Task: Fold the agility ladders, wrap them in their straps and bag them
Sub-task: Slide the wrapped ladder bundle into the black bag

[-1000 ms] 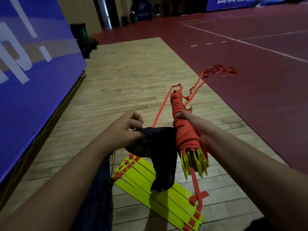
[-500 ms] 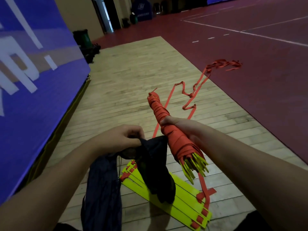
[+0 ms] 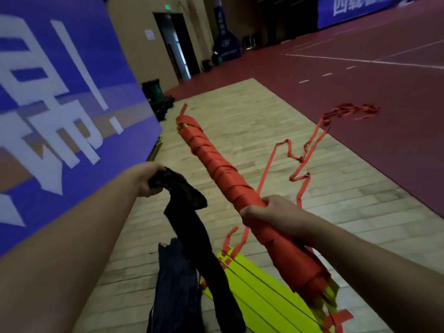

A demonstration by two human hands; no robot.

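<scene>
Wrapped ladder bundle (image 3: 217, 164) is held up off the wooden floor (image 3: 240, 109), slanting away and to the left, yellow rung ends poking out of the near end. Right hand (image 3: 271, 219) is clenched round it below the middle. Left hand (image 3: 149, 179), well apart from the right, pinches a bunched edge of the black bag (image 3: 185, 222), which hangs limp toward the floor. The bundle looks stiff along its length and light enough for one hand; the strap winding should give good grip, though its loose tail could snag. Best hold is probably mid-length, for balance. The bag is soft and shapeless, so its mouth likely needs spreading first. A loose orange strap (image 3: 269, 164) trails across the boards. A second yellow ladder (image 3: 259, 301) lies folded flat below, beside dark blue fabric (image 3: 175, 284).
</scene>
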